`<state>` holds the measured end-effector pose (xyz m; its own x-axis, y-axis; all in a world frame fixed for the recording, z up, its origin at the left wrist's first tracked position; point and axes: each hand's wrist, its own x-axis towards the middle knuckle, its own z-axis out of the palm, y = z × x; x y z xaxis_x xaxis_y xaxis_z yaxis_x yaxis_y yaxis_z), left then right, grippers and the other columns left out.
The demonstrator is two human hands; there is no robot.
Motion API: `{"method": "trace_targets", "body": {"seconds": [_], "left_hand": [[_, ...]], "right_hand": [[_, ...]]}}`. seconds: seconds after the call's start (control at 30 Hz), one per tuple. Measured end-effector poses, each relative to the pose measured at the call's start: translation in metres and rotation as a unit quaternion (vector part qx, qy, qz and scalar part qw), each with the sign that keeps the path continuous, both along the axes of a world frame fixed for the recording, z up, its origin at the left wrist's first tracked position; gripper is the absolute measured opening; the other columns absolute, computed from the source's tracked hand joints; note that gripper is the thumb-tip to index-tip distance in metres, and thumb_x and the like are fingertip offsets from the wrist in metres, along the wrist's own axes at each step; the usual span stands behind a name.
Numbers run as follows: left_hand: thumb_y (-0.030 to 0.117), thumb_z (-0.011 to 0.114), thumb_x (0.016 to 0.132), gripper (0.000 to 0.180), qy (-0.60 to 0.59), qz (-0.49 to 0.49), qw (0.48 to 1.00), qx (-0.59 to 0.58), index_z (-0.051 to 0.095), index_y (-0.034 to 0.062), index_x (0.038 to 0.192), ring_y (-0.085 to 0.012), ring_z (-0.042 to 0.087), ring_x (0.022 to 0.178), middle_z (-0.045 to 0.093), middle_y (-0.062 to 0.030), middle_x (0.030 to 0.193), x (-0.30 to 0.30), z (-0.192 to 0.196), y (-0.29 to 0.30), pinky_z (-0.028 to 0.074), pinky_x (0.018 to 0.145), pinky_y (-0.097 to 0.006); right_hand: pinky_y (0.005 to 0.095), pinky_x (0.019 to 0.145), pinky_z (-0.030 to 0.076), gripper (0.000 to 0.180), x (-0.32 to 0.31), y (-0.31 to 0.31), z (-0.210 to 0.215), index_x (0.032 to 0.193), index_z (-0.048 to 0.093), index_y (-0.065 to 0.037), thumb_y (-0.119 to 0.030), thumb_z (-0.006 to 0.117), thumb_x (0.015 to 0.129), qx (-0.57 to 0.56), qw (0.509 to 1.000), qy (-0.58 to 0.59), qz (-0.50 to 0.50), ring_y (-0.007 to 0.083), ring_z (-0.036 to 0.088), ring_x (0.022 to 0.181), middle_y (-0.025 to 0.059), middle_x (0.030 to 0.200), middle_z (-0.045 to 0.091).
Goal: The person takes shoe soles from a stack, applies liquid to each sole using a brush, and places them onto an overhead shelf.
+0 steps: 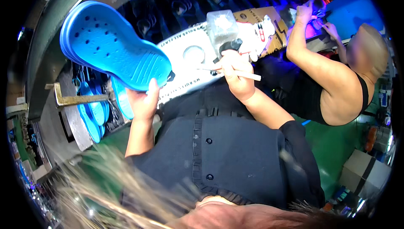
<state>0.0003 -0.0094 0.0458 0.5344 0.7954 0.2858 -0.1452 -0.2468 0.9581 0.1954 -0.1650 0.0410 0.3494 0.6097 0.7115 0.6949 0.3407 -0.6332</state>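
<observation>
My left hand (145, 103) grips the heel end of a bright blue clog (126, 56), held up at the left with its holed toe pointing away to the upper left. Layered edges along its side suggest more than one piece stacked together. In my right hand (237, 77) is a slim brush (252, 76) with a pale handle, pinched between the fingers. Its thin tip points left over the white work surface (176, 46), apart from the clog. Just beyond that tip sits a small round dish (194, 55).
A translucent block-shaped container (221, 25) stands behind my right hand, beside cardboard (275, 31). More blue clog pieces (92, 107) lie at the left near a metal bar (82, 99). Dark shoe forms line the far side. A co-worker (332, 77) works at the right.
</observation>
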Motion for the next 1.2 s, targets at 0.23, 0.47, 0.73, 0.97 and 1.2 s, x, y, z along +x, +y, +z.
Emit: {"method": "trace_targets", "body": {"seconds": [0.23, 0.47, 0.73, 0.97, 1.2], "left_hand": [[0.013, 0.068, 0.062, 0.078, -0.022, -0.281, 0.92, -0.274, 0.03, -0.0074, 0.126, -0.0256, 0.056, 0.096, 0.052, -0.0192, 0.112, 0.0, 0.07, 0.023, 0.051, 0.07, -0.032], [0.016, 0.064, 0.076, 0.055, -0.109, -0.394, 0.859, -0.308, 0.036, -0.0061, 0.118, -0.0248, 0.06, 0.093, 0.052, -0.0206, 0.112, 0.176, 0.155, 0.03, 0.054, 0.07, -0.026], [0.021, 0.055, 0.085, 0.043, -0.091, -0.379, 0.883, -0.263, 0.041, -0.0004, 0.121, -0.0182, 0.06, 0.075, 0.06, -0.0129, 0.087, 0.187, 0.12, 0.014, 0.049, 0.065, -0.023], [0.023, 0.055, 0.086, 0.017, 0.223, -0.006, 0.941, -0.256, 0.052, 0.0064, 0.084, -0.0045, 0.033, 0.041, 0.038, 0.0053, 0.052, -0.01, -0.078, 0.038, 0.026, 0.038, -0.02], [0.038, 0.061, 0.081, 0.043, 0.165, 0.242, 0.78, -0.552, 0.044, 0.0085, 0.107, -0.0161, 0.052, 0.079, 0.05, -0.0051, 0.089, -0.134, -0.12, -0.001, 0.044, 0.067, -0.029]], "right_hand": [[0.0294, 0.056, 0.041, 0.027, 0.007, -0.024, -0.029, 0.071, 0.062, 0.0, -0.017, 0.047, 0.087, -0.068, 0.978, 0.193, -0.027, 0.0193, 0.053, 0.06, 0.0084, 0.062, 0.054], [0.0265, 0.057, 0.043, 0.029, 0.004, -0.036, -0.035, 0.074, 0.062, 0.002, -0.017, 0.048, 0.089, -0.067, 0.954, 0.292, -0.014, 0.0141, 0.055, 0.06, 0.0079, 0.065, 0.056], [0.0233, 0.058, 0.044, 0.028, 0.018, -0.051, -0.042, 0.078, 0.063, 0.002, -0.018, 0.048, 0.09, -0.077, 0.923, 0.374, -0.043, 0.0113, 0.055, 0.061, 0.006, 0.07, 0.058], [0.0209, 0.057, 0.041, 0.029, 0.028, -0.036, -0.041, 0.082, 0.062, 0.0, -0.023, 0.046, 0.091, -0.134, 0.929, 0.343, -0.046, 0.008, 0.052, 0.061, 0.0036, 0.068, 0.059], [0.0261, 0.064, 0.043, 0.017, 0.042, 0.016, -0.055, 0.08, 0.063, -0.001, -0.015, 0.055, 0.084, -0.17, 0.973, 0.153, -0.036, 0.016, 0.056, 0.071, 0.0065, 0.072, 0.06]]}}
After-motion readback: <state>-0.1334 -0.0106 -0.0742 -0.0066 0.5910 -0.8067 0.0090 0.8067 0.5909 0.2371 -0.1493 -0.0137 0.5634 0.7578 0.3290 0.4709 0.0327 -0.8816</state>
